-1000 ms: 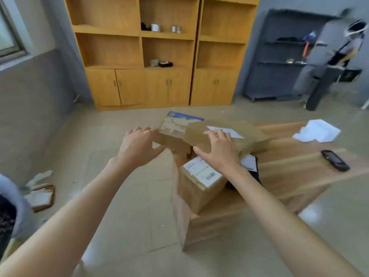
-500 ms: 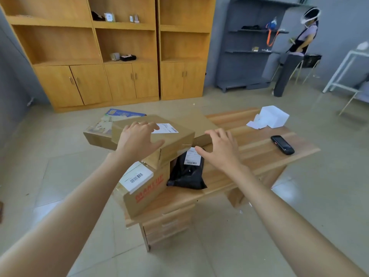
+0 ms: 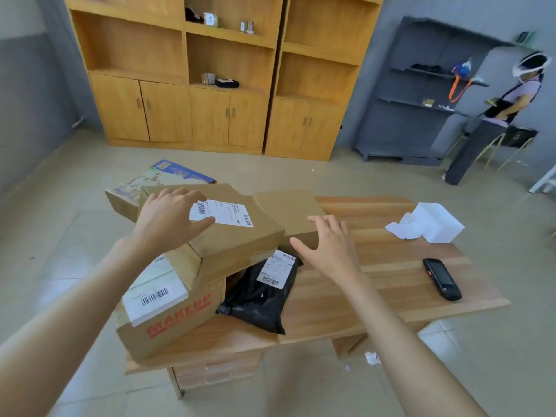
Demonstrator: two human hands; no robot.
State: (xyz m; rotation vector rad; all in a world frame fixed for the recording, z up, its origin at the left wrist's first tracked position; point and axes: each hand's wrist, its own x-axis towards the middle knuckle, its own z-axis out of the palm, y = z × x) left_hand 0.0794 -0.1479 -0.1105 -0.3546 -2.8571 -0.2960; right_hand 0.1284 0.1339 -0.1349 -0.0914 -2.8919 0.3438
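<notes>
A pile of parcels sits on the left end of a wooden table (image 3: 376, 296). My left hand (image 3: 168, 218) rests flat on the top cardboard box (image 3: 240, 236), its thumb on the white shipping label. My right hand (image 3: 328, 245) hovers open just right of that box, in front of a smaller plain box (image 3: 288, 209). Under the top box lies a box printed MAKEUP (image 3: 174, 320) with a barcode label. A black poly mailer (image 3: 258, 293) with a label leans beside it. A printed flat box (image 3: 168, 179) sticks out behind the pile.
A black handheld scanner (image 3: 440, 278) and a white foam block with paper (image 3: 430, 222) lie on the table's right half. Wooden cabinets (image 3: 210, 115) and a grey shelf unit (image 3: 421, 115) stand at the back. A person (image 3: 496, 115) stands far right.
My left hand moved from the left side of the pile onto the top box. My right hand came off the top box and now hovers beside it. The view swung toward the table.
</notes>
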